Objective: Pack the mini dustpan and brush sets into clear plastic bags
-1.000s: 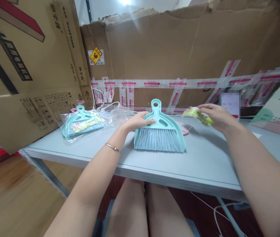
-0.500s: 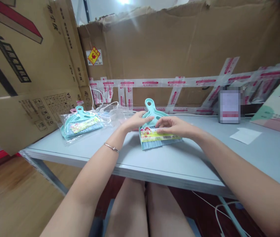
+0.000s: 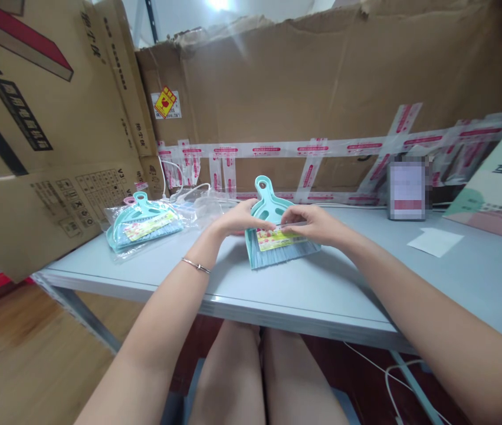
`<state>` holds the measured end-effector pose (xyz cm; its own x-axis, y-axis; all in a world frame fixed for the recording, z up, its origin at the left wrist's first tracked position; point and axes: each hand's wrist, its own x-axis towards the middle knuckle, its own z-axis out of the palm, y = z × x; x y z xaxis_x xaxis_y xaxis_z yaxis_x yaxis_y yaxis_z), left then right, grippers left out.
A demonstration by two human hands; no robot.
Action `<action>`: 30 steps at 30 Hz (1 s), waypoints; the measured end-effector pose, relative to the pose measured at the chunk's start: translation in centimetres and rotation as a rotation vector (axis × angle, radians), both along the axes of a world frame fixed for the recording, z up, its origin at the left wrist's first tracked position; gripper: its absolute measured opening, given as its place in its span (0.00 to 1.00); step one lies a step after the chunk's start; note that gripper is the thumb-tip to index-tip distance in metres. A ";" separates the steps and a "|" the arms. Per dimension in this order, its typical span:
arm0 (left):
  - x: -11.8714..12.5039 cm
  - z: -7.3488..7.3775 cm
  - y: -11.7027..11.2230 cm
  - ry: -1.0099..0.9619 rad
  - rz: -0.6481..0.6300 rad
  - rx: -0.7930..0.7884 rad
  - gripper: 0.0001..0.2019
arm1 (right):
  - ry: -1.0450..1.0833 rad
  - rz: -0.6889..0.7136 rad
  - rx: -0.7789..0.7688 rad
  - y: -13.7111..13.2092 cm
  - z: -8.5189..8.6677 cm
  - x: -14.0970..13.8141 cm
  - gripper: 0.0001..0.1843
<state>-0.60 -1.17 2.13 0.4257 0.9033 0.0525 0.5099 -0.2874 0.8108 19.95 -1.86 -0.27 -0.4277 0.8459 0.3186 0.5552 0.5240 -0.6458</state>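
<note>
At centre, the dustpan's handle [image 3: 269,193] points away, leftward — left hand [image 3: 240,218] gripping it, right hand [image 3: 315,224] pinching a label [image 3: 277,238].

And across the back runs a big brown cardboard wall [image 3: 268,88], banded by pink-printed tape [image 3: 277,147], a yellow-and-red sticker [image 3: 166,103] up at its left end, while a printed carton [image 3: 56,106] fills the left flank! Over on the right of the grey table [image 3: 304,295], a phone [image 3: 407,192] stands upright, its screen blurred, with white paper [image 3: 436,242] lying flat in front and a pale box [image 3: 494,183] beyond!
</note>
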 end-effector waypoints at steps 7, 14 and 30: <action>-0.3 0.2 0.2 -0.128 -0.052 0.018 0.28 | 0.029 -0.303 0.309 0.1 0.5 0.1 0.20; -0.6 0.1 1.0 -0.390 -0.052 0.015 0.29 | 0.505 -0.406 -0.159 -0.3 1.2 0.8 0.26; -7.1 -1.3 3.8 0.501 0.779 0.256 0.36 | 0.773 -0.263 -0.647 0.8 -0.3 0.9 0.11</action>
